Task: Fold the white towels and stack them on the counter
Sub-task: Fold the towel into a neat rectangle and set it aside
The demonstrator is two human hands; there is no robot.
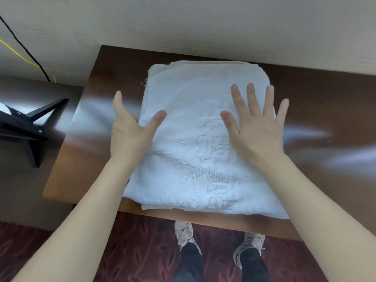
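Note:
A folded white towel (189,151) with an embossed pattern lies on the brown wooden counter (325,102), on top of other folded white towels whose edges show at the back and front. My right hand (256,127) lies flat on the towel's right half with fingers spread and straight. At the towel's left edge is my left hand (132,127), its thumb on top of the cloth and its fingers along the side, partly hidden by the edge.
A pale wall runs behind the counter. To the left stands a lower dark surface with a black stand (26,127); black and yellow cables (30,58) hang above it. Below the counter's front edge are patterned red carpet and my two shoes.

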